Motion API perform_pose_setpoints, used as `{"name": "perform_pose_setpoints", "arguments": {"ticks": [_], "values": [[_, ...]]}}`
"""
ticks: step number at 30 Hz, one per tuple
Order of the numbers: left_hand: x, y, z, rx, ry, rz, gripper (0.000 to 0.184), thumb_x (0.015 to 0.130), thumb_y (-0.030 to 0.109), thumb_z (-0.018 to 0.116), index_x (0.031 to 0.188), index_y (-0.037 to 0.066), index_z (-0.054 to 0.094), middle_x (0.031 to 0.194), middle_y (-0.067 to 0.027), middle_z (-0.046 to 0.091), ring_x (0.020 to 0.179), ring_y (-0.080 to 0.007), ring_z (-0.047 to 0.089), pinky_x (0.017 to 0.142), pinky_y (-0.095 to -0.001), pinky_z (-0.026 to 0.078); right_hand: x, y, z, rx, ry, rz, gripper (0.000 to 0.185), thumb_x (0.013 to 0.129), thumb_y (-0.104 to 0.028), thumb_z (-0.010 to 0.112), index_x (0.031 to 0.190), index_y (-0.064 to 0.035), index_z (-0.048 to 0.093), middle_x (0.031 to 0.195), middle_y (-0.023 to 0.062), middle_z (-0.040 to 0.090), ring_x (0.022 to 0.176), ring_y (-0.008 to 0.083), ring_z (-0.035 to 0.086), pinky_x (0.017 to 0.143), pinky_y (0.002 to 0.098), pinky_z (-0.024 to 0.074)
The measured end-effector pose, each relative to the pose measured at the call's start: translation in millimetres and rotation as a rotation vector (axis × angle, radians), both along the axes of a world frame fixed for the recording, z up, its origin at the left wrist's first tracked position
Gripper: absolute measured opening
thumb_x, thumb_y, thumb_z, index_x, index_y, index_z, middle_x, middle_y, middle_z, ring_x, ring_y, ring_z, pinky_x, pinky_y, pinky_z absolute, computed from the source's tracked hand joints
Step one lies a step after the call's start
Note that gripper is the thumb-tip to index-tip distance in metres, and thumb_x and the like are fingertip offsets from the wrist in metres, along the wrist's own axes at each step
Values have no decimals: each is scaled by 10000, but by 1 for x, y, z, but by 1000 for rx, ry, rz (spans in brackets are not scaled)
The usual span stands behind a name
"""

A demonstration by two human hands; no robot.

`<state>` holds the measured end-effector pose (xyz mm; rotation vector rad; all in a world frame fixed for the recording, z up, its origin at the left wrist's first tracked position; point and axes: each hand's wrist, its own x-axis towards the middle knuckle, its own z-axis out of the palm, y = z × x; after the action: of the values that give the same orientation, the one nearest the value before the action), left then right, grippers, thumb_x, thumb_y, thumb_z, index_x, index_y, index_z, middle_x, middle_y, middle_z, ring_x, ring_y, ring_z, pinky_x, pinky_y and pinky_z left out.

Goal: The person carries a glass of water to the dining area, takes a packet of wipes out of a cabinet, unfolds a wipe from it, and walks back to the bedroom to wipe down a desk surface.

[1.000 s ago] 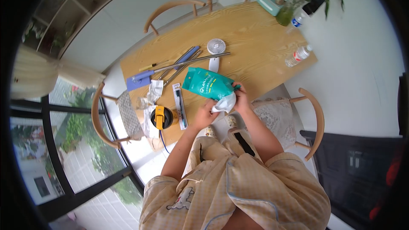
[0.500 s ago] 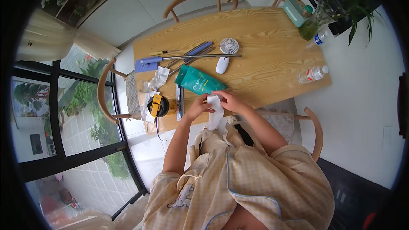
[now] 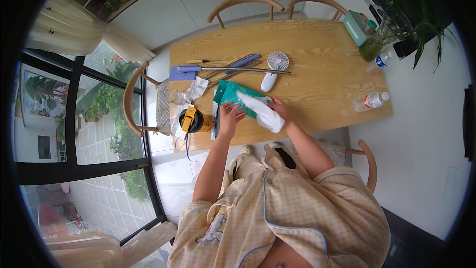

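Note:
A white wipe or cloth (image 3: 267, 115) hangs over the near side of the green packet (image 3: 229, 91), which lies on the wooden table (image 3: 317, 44). My right hand (image 3: 279, 109) is closed on the white cloth at its right side. To the left, my left hand (image 3: 231, 115) has its fingers apart and holds nothing, close to the packet's lower left edge. Beside it lies a toothbrush pack (image 3: 215, 124), partly covered by the hand. The black and yellow cup (image 3: 193, 120) stands left of that.
A small fan (image 3: 278, 61), a white oval device (image 3: 268, 82), metal rods (image 3: 248, 69) and a blue pad (image 3: 182, 73) lie beyond the packet. Two plastic bottles (image 3: 371, 101) (image 3: 381, 62), a green box (image 3: 358, 28) and a plant vase are at the right. Chairs surround the table.
The white cloth has come away from the spot between both hands and is now spread to the right over the packet. My left hand has let go of it and opened. The view has shifted.

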<state>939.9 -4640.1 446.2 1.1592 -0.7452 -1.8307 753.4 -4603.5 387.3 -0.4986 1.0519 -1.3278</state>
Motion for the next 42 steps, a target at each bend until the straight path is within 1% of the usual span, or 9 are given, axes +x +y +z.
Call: {"name": "perform_pose_setpoints", "arguments": {"ticks": [6, 10, 13, 18, 27, 34, 36, 40, 42], "values": [[-34, 5, 11, -47, -239, -343, 706, 722, 214, 642, 1244, 39, 201, 1178, -158, 364, 1061, -248, 398, 850, -383, 358, 8, -4, 20, 226, 111, 70, 218, 773, -107, 442, 981, -50, 468, 802, 70, 546, 718, 113, 534, 590, 234, 448], [-46, 12, 0, -422, -494, -522, 853, 604, 208, 731, 1249, 9, 210, 1207, -171, 340, 1098, -265, 374, 882, -356, 343, 13, -8, 14, 33, 151, -110, 221, 822, -132, 409, 1011, -33, 465, 865, 85, 546, 803, 138, 523, 703, 271, 431], [-48, 12, -16, -704, -817, -507, 785, 581, 149, 723, 1215, 6, 281, 1161, -176, 391, 1064, -264, 410, 858, -348, 365, 12, -7, 20, 87, 347, -25, 186, 818, -106, 402, 960, -42, 504, 851, 74, 551, 757, 124, 528, 665, 257, 423], [-38, 2, -22, -387, -694, -222, 576, 554, 137, 719, 1037, -20, 447, 915, -154, 552, 820, -259, 548, 703, -316, 449, 3, -1, 31, 209, 195, -71, 196, 799, -87, 434, 980, -55, 502, 853, 49, 557, 671, 100, 540, 576, 228, 435], [-24, -10, -6, -90, -467, -412, 177, 739, 180, 622, 799, 24, 565, 643, 6, 527, 549, -74, 441, 496, -215, 346, -3, 4, 24, 82, 90, -178, 250, 796, -90, 470, 1042, -48, 496, 902, 37, 563, 773, 108, 543, 660, 239, 440], [-25, -11, -15, -379, -658, -209, 126, 760, 138, 583, 739, 15, 562, 620, -17, 528, 553, -85, 458, 516, -226, 361, -11, -1, 14, 88, 113, -87, 215, 766, -33, 445, 974, -33, 498, 860, 55, 555, 754, 150, 546, 585, 280, 473], [-22, -12, -9, -400, -732, -23, 154, 731, 134, 589, 737, -13, 541, 638, -119, 553, 567, -207, 512, 564, -311, 406, -13, -1, 9, 51, 51, -113, 211, 760, -28, 437, 965, -34, 488, 855, 64, 548, 744, 166, 550, 569, 295, 484], [-20, -10, -5, -462, -852, 78, 159, 759, 140, 577, 774, -9, 524, 734, -96, 556, 617, -184, 505, 585, -275, 403, -9, -1, 17, 31, -58, -102, 202, 769, -56, 434, 969, -35, 458, 860, 91, 534, 727, 198, 556, 592, 334, 505], [-29, -5, -6, -791, -966, 174, 170, 734, 136, 606, 788, 1, 519, 833, -127, 543, 664, -227, 521, 635, -301, 422, -3, 0, 24, 29, -127, -89, 203, 774, -73, 440, 974, -46, 458, 861, 81, 535, 719, 186, 554, 588, 323, 496]]}}
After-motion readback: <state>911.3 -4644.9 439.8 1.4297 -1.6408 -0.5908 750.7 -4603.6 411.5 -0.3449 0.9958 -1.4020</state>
